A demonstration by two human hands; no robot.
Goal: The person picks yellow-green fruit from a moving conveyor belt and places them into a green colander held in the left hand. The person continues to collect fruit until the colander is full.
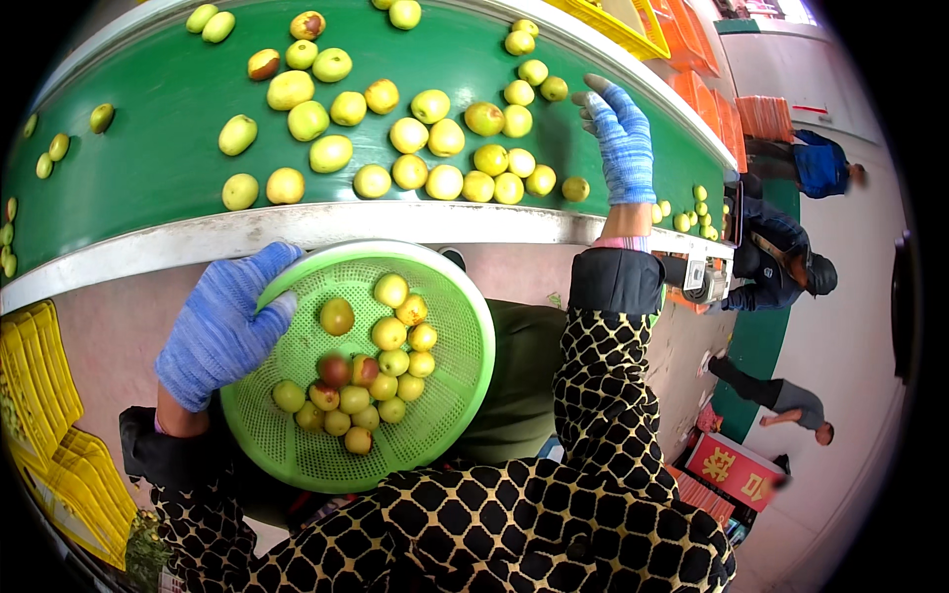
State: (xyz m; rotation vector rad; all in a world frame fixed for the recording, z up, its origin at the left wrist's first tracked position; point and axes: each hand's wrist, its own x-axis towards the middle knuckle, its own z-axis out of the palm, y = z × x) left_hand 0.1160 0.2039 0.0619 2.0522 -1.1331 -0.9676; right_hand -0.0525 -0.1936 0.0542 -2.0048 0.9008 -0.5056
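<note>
My left hand (226, 322), in a blue knitted glove, grips the rim of a round green plastic basket (474, 356) below the belt's near edge. Inside the basket lie several yellow-green and reddish jujube-like fruits (354, 399). My right hand (619, 137), gloved the same way, is over the right part of a green conveyor belt (170, 96), fingers apart and pointing to the far side, with nothing seen in it. Many yellow-green fruits (446, 138) lie on the belt just left of that hand, some with brown patches, such as one near the top (308, 25).
A white metal rail (334, 222) borders the belt. Yellow crates (44, 378) stand at lower left; orange crates (693, 96) and a yellow crate (615, 26) stand beyond the belt. A person in a dark cap (786, 259) is near the belt's right end; other people are farther off.
</note>
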